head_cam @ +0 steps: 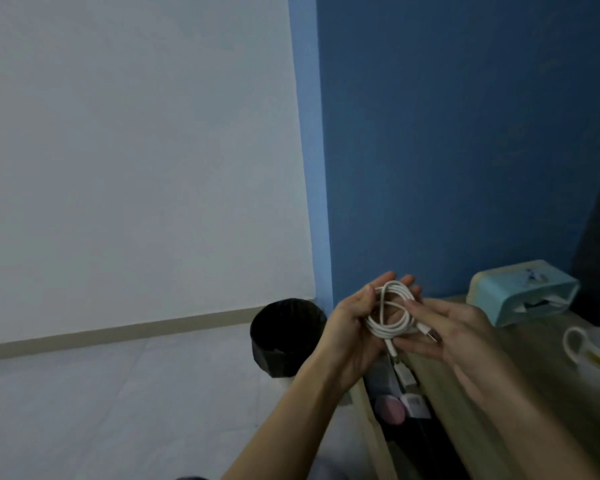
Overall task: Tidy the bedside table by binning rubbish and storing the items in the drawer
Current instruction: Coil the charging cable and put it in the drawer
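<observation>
A white charging cable (390,315) is wound into a loose coil and rests in the palm of my left hand (352,327), whose fingers curl around it. My right hand (454,332) pinches the cable's free end and plug against the coil. Both hands hover above the left edge of the wooden bedside table (471,403). Below them the drawer (400,407) stands pulled out, holding a pink round object, a white charger block and dark items. A black bin (286,336) lined with a dark bag stands on the floor just left of the table.
A light-blue tissue box (520,291) sits at the back of the tabletop against the blue wall. A white cup (593,351) with a handle stands at the right edge. Pale floor spreads to the left of the bin.
</observation>
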Action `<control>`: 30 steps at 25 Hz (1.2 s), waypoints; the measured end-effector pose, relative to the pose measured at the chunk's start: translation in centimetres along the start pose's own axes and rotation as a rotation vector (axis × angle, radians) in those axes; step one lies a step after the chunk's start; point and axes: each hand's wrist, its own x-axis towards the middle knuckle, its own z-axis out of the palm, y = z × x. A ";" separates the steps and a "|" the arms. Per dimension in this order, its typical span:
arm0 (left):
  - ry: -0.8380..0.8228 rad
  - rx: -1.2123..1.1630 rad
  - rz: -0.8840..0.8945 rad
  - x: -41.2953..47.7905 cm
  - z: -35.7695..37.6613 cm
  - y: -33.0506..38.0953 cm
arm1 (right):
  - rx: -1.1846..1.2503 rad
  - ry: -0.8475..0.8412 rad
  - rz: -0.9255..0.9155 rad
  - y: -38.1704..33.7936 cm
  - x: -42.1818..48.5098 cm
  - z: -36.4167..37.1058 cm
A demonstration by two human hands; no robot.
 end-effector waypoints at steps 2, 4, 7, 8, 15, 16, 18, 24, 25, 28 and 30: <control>0.077 -0.034 -0.053 1.0 -2.4 -2.2 | 0.014 0.042 0.083 3.4 1.2 -1.3; 0.154 -0.023 -0.082 2.1 -5.1 -4.4 | 0.026 0.110 0.166 7.0 2.5 -2.5; 0.287 0.141 -0.140 3.3 -8.3 -6.7 | 0.059 0.220 0.255 11.8 3.7 -3.9; 0.332 0.156 -0.169 3.8 -9.3 -7.5 | 0.070 0.257 0.276 13.3 4.1 -4.4; 0.613 0.141 -0.169 6.4 -16.5 -10.9 | 0.167 0.435 0.434 21.5 6.8 -7.2; 0.655 0.277 -0.141 6.7 -17.4 -11.4 | 0.180 0.452 0.451 22.2 7.1 -7.4; 0.733 0.631 -0.111 7.2 -19.0 -12.4 | 0.181 0.482 0.479 23.7 7.7 -7.5; 0.606 0.756 -0.213 9.2 -22.2 -16.3 | 0.150 0.585 0.465 27.8 11.4 -7.1; 0.585 0.757 -0.194 9.3 -22.7 -16.8 | 0.139 0.600 0.451 28.2 12.1 -6.9; 0.566 0.786 -0.176 9.2 -23.8 -17.6 | 0.157 0.649 0.441 30.1 14.5 -6.3; 0.564 0.811 -0.190 9.1 -24.2 -17.6 | 0.178 0.713 0.461 31.8 16.1 -6.2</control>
